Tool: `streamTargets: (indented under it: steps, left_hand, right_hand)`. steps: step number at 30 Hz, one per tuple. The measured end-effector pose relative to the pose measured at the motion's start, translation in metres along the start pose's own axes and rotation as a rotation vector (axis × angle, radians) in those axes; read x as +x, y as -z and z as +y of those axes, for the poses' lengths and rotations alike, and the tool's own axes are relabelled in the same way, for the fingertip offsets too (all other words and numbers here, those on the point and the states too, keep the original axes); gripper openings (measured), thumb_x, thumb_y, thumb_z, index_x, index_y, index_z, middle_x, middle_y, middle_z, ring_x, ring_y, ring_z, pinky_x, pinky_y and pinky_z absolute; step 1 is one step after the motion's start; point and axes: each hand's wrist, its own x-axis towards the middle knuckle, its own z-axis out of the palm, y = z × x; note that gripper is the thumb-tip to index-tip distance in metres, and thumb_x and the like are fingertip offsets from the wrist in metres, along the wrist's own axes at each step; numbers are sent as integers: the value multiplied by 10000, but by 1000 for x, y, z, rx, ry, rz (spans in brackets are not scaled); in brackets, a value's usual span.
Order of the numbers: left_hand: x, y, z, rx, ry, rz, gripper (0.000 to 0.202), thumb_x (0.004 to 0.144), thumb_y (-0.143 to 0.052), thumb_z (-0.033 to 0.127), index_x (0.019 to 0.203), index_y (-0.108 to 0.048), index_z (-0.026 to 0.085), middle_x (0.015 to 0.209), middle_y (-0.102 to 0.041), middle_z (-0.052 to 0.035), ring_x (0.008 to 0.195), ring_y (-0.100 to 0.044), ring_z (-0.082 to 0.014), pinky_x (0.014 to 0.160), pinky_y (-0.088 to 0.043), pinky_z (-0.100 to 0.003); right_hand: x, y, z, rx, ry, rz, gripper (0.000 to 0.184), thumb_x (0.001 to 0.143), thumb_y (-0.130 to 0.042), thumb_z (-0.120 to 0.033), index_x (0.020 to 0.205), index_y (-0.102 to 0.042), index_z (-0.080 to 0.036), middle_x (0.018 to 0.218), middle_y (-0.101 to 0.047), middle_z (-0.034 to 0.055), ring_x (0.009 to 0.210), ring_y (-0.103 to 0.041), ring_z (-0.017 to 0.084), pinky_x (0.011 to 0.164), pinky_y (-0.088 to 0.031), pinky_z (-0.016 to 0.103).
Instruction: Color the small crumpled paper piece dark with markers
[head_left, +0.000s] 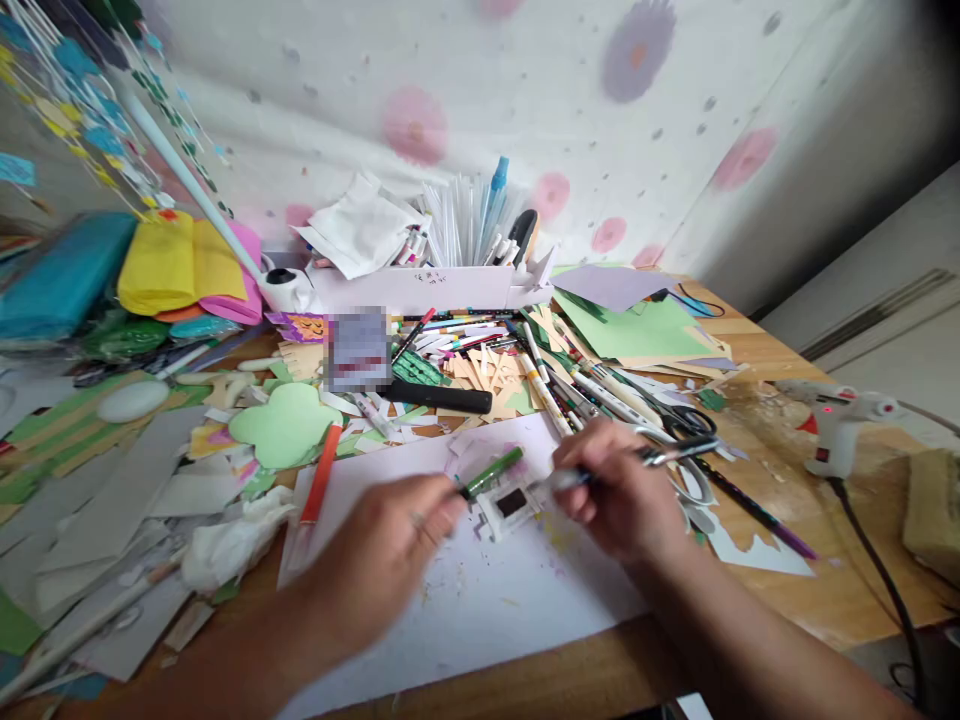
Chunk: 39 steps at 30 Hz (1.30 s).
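My left hand is closed on a green marker that points up and right over a white sheet. My right hand is closed on a thin silver pen-like tool, its blurred tip reaching left towards a small white paper piece with a dark square. That piece lies on the sheet between the two hands. Both hands are smeared by motion.
Paper scraps, markers and scissors cover the wooden table. A white glue gun with a black cord lies at the right. A white box of pens stands at the back. An orange-handled knife lies at the left.
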Motion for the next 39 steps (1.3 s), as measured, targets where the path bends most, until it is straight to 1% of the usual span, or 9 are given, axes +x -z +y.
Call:
streamTargets:
  steps: [3,6,8,11,18,22,25,30,39]
  left_hand:
    - [2,10,-4,47,48,33,362,944,-373,329,630,-490,193,545,-480,47,509,-484,-105,491,-379,-200]
    - [-2,6,-4,51,-141,-61,152,932,-452,273,914,-592,216,769,-640,39,704,-604,-109,632,-451,-183]
    - [-6,-2,-3,95,-269,-70,196,939,-446,227,1099,-558,239,904,-680,27,813,-635,-119,715,-469,-199]
    - [-8,-14,-4,206,-360,-56,272,945,-417,195,1193,-522,232,912,-687,2,799,-642,-148,709,-482,-250]
    - [-1,-22,-3,304,-265,-102,243,877,-375,108,890,-608,175,752,-611,-27,677,-579,-188,593,-462,-309]
    - [0,-22,0,352,-286,-79,338,829,-334,43,914,-634,175,800,-610,-48,700,-576,-194,591,-456,-307]
    - [0,-24,0,346,-296,-80,250,876,-400,127,834,-637,193,745,-590,-29,648,-559,-190,555,-432,-303]
    - [1,-28,-5,412,-324,-32,95,849,-546,196,864,-639,210,684,-604,2,603,-574,-195,540,-410,-309]
    - [1,-33,-10,496,-273,-3,118,727,-673,179,831,-653,229,657,-626,27,588,-590,-195,524,-394,-300]
  right_hand:
    - [7,11,-15,-41,85,139,207,693,-741,-304,567,-628,-184,409,-587,-23,327,-495,87,317,-369,162]
    - [10,16,-20,-170,9,143,168,684,-745,-271,597,-636,-175,452,-600,-17,385,-558,104,361,-412,174]
    - [11,19,-17,-225,-34,128,170,687,-743,-248,601,-615,-176,462,-578,-38,383,-547,92,382,-431,180]
    - [13,22,-5,-312,-90,103,172,705,-725,-220,609,-589,-180,481,-531,-68,370,-493,66,420,-481,200]
    - [12,20,14,-392,-36,85,165,734,-664,-239,632,-542,-194,552,-473,-75,452,-449,76,497,-521,240]
    - [11,20,12,-553,20,76,189,729,-631,-245,613,-488,-203,524,-462,-68,449,-419,86,428,-378,211]
    - [11,21,11,-731,62,62,211,745,-600,-260,588,-469,-206,499,-436,-61,453,-375,93,420,-288,226]
    - [13,21,12,-838,73,25,224,772,-582,-295,607,-458,-210,522,-438,-53,483,-385,108,456,-294,246]
    - [13,23,11,-915,83,-53,208,777,-566,-260,611,-453,-207,536,-429,-54,492,-382,105,467,-302,243]
